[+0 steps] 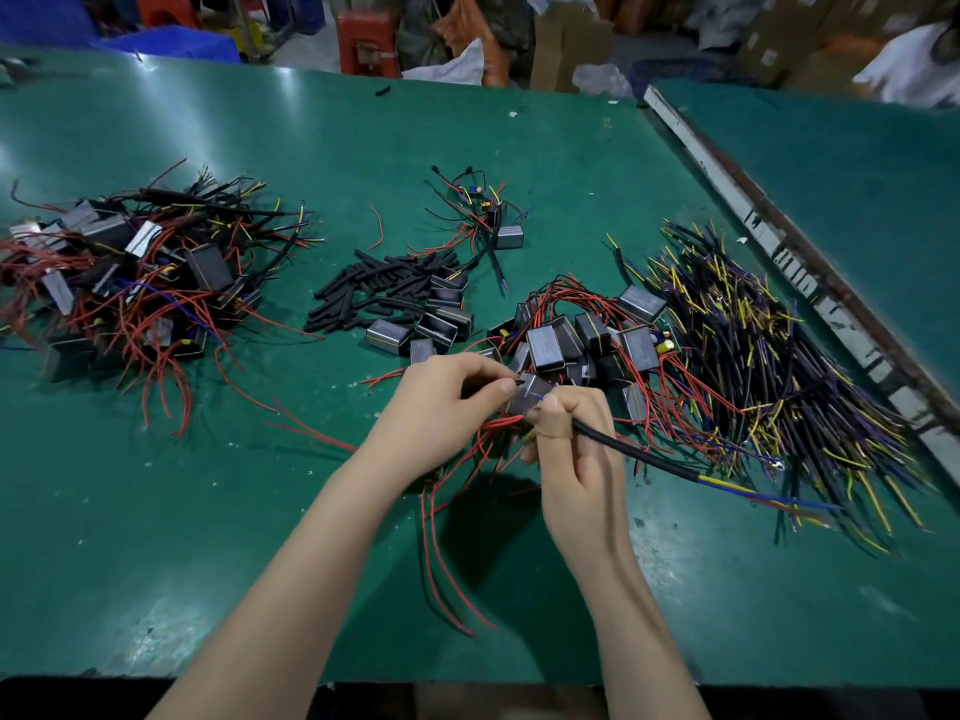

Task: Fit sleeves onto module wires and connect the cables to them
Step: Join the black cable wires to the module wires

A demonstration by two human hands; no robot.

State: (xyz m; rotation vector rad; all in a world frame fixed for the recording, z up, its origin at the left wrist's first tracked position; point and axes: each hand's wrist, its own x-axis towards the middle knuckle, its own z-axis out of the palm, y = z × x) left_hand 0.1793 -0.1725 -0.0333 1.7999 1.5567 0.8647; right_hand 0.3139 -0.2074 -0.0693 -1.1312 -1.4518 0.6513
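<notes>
Pinching a small grey box-shaped module (529,393) above the green table (208,511), the left hand (441,407) steadies it while the right hand (571,449) grips a black sheathed cable (639,454). Joining seems underway; next, fine lead alignment.

My left hand (441,407) pinches a small grey module (527,394) above the green table (208,511); my right hand (571,454) grips a black cable (639,457) at it. Red wires (447,537) hang below. Sleeves (374,288) lie beyond, loose cables (769,345) right.
</notes>
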